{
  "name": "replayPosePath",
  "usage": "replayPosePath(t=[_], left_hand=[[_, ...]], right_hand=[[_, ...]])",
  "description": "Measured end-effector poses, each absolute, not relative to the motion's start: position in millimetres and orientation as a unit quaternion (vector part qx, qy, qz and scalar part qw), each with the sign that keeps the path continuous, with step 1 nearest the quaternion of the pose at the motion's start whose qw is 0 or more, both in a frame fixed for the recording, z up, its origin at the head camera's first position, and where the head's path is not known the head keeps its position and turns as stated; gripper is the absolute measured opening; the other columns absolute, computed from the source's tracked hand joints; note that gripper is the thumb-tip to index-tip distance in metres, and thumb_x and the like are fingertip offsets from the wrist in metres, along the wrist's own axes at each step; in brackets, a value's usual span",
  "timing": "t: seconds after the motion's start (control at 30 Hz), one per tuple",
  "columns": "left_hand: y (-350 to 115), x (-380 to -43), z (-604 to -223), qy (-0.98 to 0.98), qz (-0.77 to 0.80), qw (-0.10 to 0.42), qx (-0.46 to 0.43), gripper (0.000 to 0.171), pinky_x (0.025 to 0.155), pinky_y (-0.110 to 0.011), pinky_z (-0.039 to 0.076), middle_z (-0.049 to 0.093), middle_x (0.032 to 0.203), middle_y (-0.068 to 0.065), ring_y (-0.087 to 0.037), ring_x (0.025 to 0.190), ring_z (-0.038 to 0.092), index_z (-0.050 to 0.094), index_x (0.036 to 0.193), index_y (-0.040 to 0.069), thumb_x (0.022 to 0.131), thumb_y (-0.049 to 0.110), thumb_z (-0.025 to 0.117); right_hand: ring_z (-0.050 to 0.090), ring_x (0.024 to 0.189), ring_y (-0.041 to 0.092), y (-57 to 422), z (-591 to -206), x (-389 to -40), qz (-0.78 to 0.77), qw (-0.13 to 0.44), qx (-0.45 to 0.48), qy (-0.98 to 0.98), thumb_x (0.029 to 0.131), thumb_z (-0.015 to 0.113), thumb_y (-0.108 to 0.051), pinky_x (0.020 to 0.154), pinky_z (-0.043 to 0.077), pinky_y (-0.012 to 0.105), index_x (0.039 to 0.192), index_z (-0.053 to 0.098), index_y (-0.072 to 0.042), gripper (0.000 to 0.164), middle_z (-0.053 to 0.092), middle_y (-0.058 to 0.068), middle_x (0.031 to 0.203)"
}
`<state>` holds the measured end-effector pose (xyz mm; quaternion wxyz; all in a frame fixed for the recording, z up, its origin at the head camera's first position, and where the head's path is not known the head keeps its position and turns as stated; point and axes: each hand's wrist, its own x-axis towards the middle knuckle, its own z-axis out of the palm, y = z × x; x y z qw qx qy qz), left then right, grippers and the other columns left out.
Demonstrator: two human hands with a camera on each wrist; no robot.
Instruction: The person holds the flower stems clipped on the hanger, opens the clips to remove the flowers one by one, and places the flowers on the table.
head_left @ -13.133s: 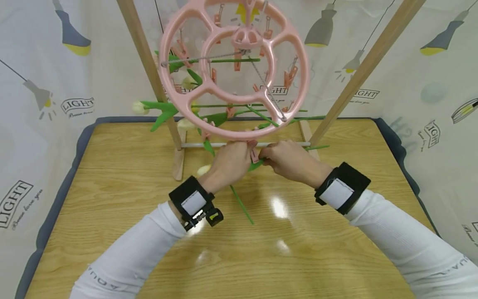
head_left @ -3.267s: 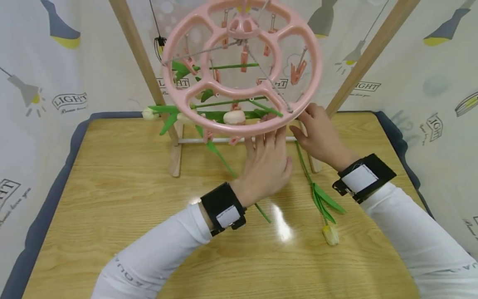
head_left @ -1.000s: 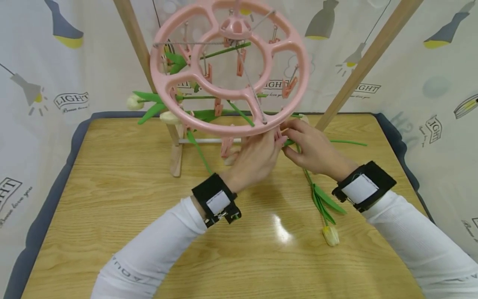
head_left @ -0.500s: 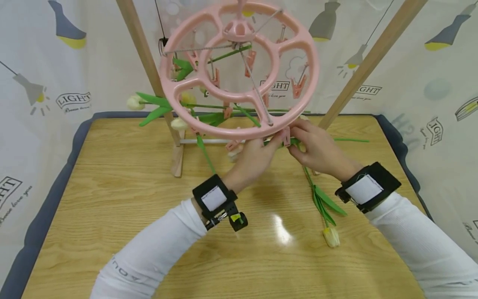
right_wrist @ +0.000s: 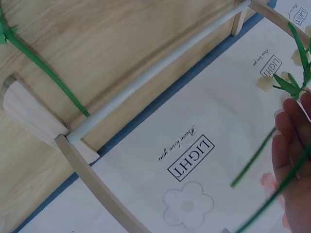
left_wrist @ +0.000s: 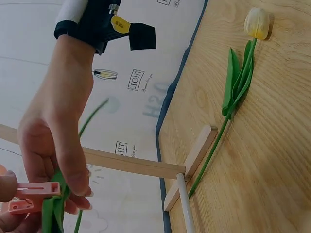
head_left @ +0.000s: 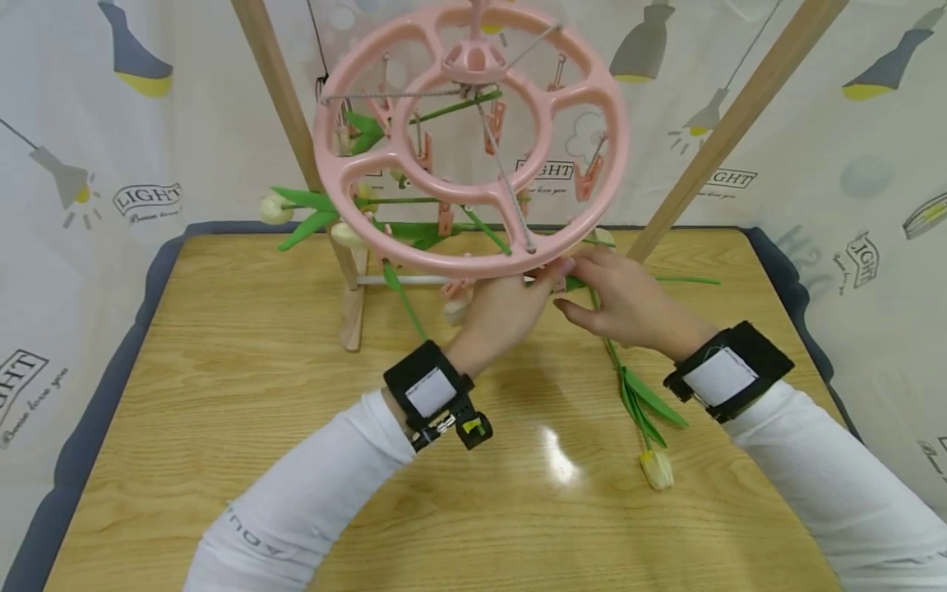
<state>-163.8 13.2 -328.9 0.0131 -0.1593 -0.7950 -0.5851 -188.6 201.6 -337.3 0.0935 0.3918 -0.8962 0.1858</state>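
Under the front right rim of the pink round hanger (head_left: 562, 244), both hands meet at a pink clothespin (left_wrist: 36, 190). My left hand (head_left: 505, 308) pinches the clothespin's handle end, thumb on top in the left wrist view. The clothespin's mouth lies against green tulip leaves (left_wrist: 57, 206). My right hand (head_left: 625, 296) has its fingers curled round that tulip, the thumb in front of the leaves. A green stem (head_left: 688, 280) sticks out to the right beyond it. In the right wrist view a stem (right_wrist: 272, 196) crosses in front of the right hand. The held tulip's bloom cannot be made out with certainty.
Several tulips hang from the hanger's left side, one white bloom (head_left: 275, 209) poking out past the wooden stand (head_left: 284, 99). Other clothespins (head_left: 589, 177) dangle from the rings. A loose tulip (head_left: 656, 469) lies on the table (head_left: 296, 460) at the right. A white rod (right_wrist: 160, 70) joins the stand's feet.
Earlier the left hand was spread at the hanger; it came to pinch a clothespin while the right hand took a tulip. Lately the right thumb has moved slightly left. The loose tulip was laid down earlier.
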Motion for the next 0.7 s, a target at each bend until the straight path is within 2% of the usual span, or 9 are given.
replayPosePath(t=[0.17, 0.23, 0.33, 0.43, 0.47, 0.57, 0.67, 0.7], left_hand=[[12.6, -164.7, -328.2, -0.819, -0.553, -0.003, -0.152, 0.028, 0.085, -0.029, 0.05, 0.068, 0.108, -0.003, -0.014, 0.096, 0.062, 0.06, 0.122, 0.013, 0.102, 0.031, 0.053], [12.5, -165.4, -326.8, -0.827, -0.543, -0.006, -0.146, 0.028, 0.081, -0.03, 0.05, 0.067, 0.101, -0.003, -0.015, 0.088, 0.06, 0.059, 0.122, 0.013, 0.103, 0.032, 0.052], [14.2, -167.5, -326.1, -0.834, -0.533, 0.0, -0.147, 0.028, 0.091, -0.033, 0.047, 0.067, 0.103, -0.004, -0.016, 0.097, 0.06, 0.059, 0.119, 0.012, 0.101, 0.033, 0.055], [16.4, -167.2, -325.7, -0.838, -0.527, -0.007, -0.143, 0.029, 0.102, -0.039, 0.04, 0.066, 0.114, -0.003, -0.018, 0.113, 0.058, 0.061, 0.119, 0.014, 0.099, 0.035, 0.059], [16.9, -166.7, -325.6, -0.838, -0.528, -0.012, -0.14, 0.032, 0.106, -0.041, 0.038, 0.064, 0.125, -0.004, -0.017, 0.122, 0.055, 0.06, 0.124, 0.015, 0.098, 0.036, 0.06], [17.7, -164.7, -325.4, -0.833, -0.537, -0.028, -0.131, 0.036, 0.108, -0.041, 0.038, 0.062, 0.133, -0.003, -0.018, 0.126, 0.054, 0.059, 0.129, 0.017, 0.098, 0.036, 0.061], [18.7, -164.0, -326.0, -0.817, -0.561, -0.031, -0.134, 0.036, 0.104, -0.038, 0.044, 0.065, 0.127, -0.004, -0.018, 0.12, 0.059, 0.058, 0.13, 0.016, 0.099, 0.034, 0.059], [19.3, -163.7, -326.3, -0.811, -0.567, -0.029, -0.139, 0.033, 0.101, -0.037, 0.047, 0.068, 0.119, -0.004, -0.018, 0.114, 0.062, 0.06, 0.127, 0.015, 0.1, 0.034, 0.058]], right_hand=[[0.065, 0.092, 0.03, 205.1, -331.5, -191.1, 0.193, 0.105, 0.401, -0.889, 0.087, 0.069, -0.008, 0.078, 0.053, 0.047, 0.112, 0.066, -0.001, 0.026, 0.071, 0.015, 0.102], [0.065, 0.094, 0.032, 205.2, -328.4, -192.0, 0.185, 0.114, 0.406, -0.887, 0.087, 0.067, -0.004, 0.082, 0.052, 0.048, 0.11, 0.067, -0.001, 0.023, 0.072, 0.014, 0.102], [0.064, 0.087, 0.032, 205.1, -323.3, -191.5, 0.13, 0.147, 0.418, -0.887, 0.085, 0.071, -0.004, 0.081, 0.048, 0.047, 0.1, 0.069, -0.002, 0.016, 0.071, 0.013, 0.092], [0.064, 0.083, 0.033, 204.4, -316.6, -190.1, 0.056, 0.183, 0.43, -0.882, 0.083, 0.075, -0.008, 0.08, 0.045, 0.046, 0.092, 0.069, -0.001, 0.013, 0.07, 0.013, 0.085], [0.064, 0.082, 0.033, 203.9, -314.2, -189.6, 0.039, 0.189, 0.433, -0.88, 0.083, 0.075, -0.009, 0.079, 0.045, 0.046, 0.09, 0.069, -0.001, 0.012, 0.07, 0.014, 0.084], [0.065, 0.083, 0.034, 202.3, -308.0, -188.2, 0.015, 0.181, 0.436, -0.881, 0.085, 0.073, -0.008, 0.076, 0.049, 0.046, 0.09, 0.068, -0.001, 0.009, 0.072, 0.015, 0.087], [0.064, 0.083, 0.034, 201.9, -305.1, -188.3, 0.02, 0.16, 0.436, -0.885, 0.087, 0.071, -0.006, 0.073, 0.051, 0.047, 0.094, 0.067, -0.001, 0.009, 0.072, 0.016, 0.09], [0.064, 0.085, 0.035, 202.2, -304.6, -188.7, 0.026, 0.153, 0.433, -0.888, 0.087, 0.07, -0.004, 0.074, 0.052, 0.048, 0.096, 0.067, 0.0, 0.01, 0.072, 0.017, 0.092]])
